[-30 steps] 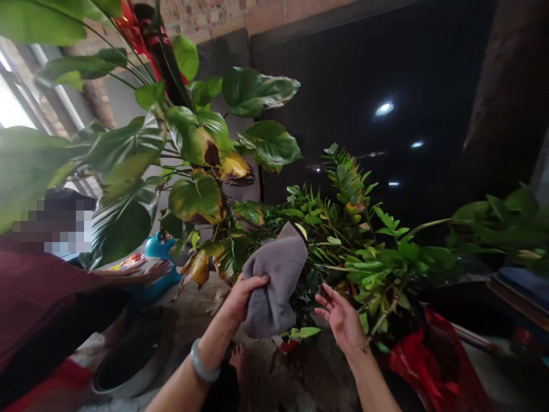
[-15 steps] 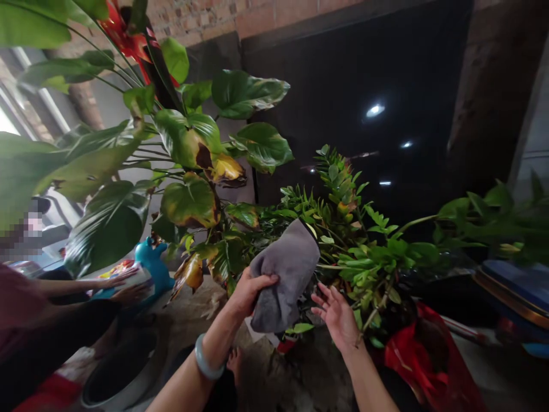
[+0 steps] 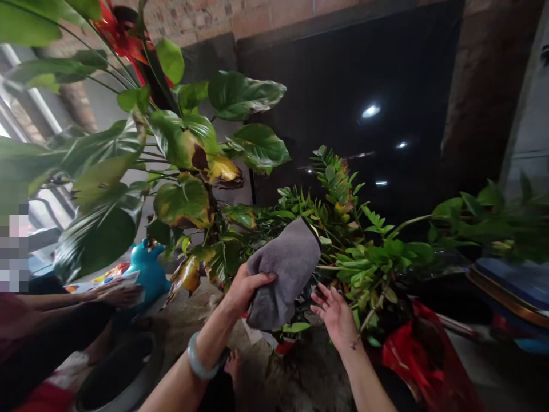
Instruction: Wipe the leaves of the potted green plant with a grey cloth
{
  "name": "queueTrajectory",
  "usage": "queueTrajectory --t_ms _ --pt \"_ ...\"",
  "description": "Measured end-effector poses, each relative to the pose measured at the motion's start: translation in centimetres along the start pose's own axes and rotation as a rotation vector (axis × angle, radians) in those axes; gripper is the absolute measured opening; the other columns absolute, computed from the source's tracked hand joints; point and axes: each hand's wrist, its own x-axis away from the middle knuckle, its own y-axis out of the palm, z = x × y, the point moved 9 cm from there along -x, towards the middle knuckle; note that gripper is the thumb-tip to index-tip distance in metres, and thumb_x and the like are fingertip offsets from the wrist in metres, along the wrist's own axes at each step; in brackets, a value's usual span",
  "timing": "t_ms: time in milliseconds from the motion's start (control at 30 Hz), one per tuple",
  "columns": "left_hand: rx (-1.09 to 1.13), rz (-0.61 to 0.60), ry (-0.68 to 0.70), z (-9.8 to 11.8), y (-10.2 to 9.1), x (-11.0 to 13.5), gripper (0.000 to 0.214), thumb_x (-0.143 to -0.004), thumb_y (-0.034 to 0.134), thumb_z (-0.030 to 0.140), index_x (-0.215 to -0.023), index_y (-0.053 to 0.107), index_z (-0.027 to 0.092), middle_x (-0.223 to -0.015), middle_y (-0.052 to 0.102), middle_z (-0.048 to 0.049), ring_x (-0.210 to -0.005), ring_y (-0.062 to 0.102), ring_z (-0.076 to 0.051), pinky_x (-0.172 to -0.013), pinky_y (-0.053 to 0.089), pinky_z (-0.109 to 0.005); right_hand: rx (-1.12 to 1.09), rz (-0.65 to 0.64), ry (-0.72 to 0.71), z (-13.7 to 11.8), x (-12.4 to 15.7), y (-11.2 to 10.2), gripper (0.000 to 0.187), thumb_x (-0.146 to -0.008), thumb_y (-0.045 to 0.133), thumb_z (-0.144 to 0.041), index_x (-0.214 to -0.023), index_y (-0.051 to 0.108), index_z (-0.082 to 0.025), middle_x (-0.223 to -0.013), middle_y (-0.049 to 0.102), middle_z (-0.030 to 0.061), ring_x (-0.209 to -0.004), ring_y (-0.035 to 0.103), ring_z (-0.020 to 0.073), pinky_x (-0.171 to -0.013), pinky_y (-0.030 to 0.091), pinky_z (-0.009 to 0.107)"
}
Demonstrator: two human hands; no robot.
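My left hand [image 3: 241, 289] grips a grey cloth [image 3: 285, 269] and holds it against the leaves of a small-leaved green plant [image 3: 355, 246]. A pale bangle sits on that wrist. My right hand [image 3: 337, 316] is open, palm up, fingers spread, just below the plant's stems and right of the cloth. A big-leaved plant [image 3: 184, 166] with yellowed, brown-edged leaves rises to the left of the cloth.
Another person sits at the left, their hands [image 3: 115, 293] on a colourful book beside a blue toy [image 3: 148, 272]. A dark round pot [image 3: 120, 375] lies at lower left. A red bag [image 3: 422, 357] is at lower right. Behind the plants is a dark glossy panel [image 3: 377, 103].
The view has shifted slightly left. My left hand with the cloth has risen a little against the leaves; my right hand stays open below. The other person's hands moved on the book.
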Motion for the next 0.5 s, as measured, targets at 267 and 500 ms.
queueTrajectory --t_ms 267,500 --pt "-0.21 -0.217 -0.237 -6.6 0.1 3.4 0.026 -0.045 0.064 0.014 -0.07 0.071 0.016 -0.059 0.064 0.003 -0.058 0.054 -0.016 -0.055 0.042 -0.025 -0.015 0.063 -0.04 -0.2 -0.3 -0.8 0.034 -0.038 0.082 -0.039 -0.065 0.07 -0.023 -0.073 0.073 0.0021 -0.064 0.065 0.0189 -0.054 0.053 0.03" --pt "-0.065 -0.02 -0.027 -1.2 -0.5 1.4 0.042 -0.045 0.07 0.019 -0.087 0.07 0.016 -0.073 0.068 0.0016 -0.069 0.059 -0.018 -0.065 0.047 -0.026 0.063 0.082 -0.047 0.4 -0.5 -1.2 0.034 -0.031 0.084 -0.023 -0.062 0.07 -0.018 -0.051 0.066 -0.0006 -0.05 0.059 0.0134 -0.049 0.051 0.025"
